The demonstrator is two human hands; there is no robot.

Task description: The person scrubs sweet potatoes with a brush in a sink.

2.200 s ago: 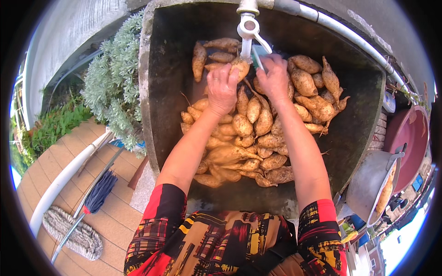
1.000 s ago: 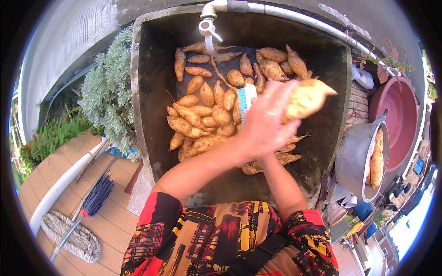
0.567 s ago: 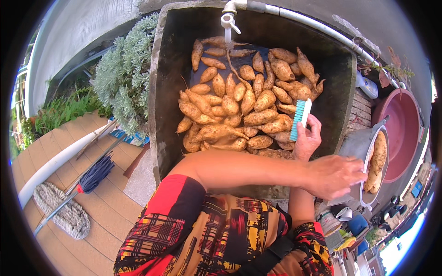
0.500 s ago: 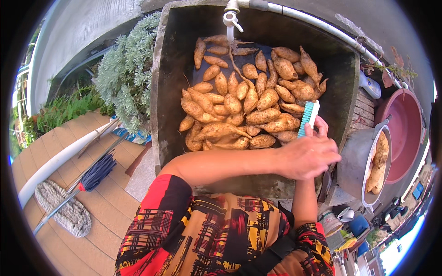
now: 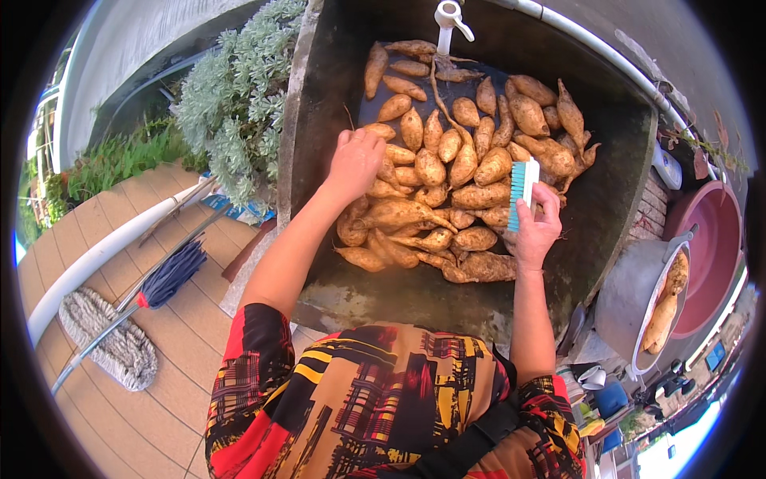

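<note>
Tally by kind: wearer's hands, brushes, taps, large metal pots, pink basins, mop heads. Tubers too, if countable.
Left hand and right hand: 2
Brush: 1
Tap: 1
Large metal pot: 1
Pink basin: 1
Dark blue mop head and grey-white mop head: 2
Tubers: overlapping, no exact count
Total without tubers: 8

The back of the left hand [image 5: 357,166] hid its fingertips; whether they gripped a sweet potato [image 5: 378,130] could not be told. The right hand [image 5: 536,231] covered part of the scrub brush [image 5: 523,188]. The upper edge cut off the tap [image 5: 448,14], the lower edge the patterned shirt [image 5: 399,399]. The metal pot [image 5: 626,295] hid some of the pink basin [image 5: 706,231].
</note>
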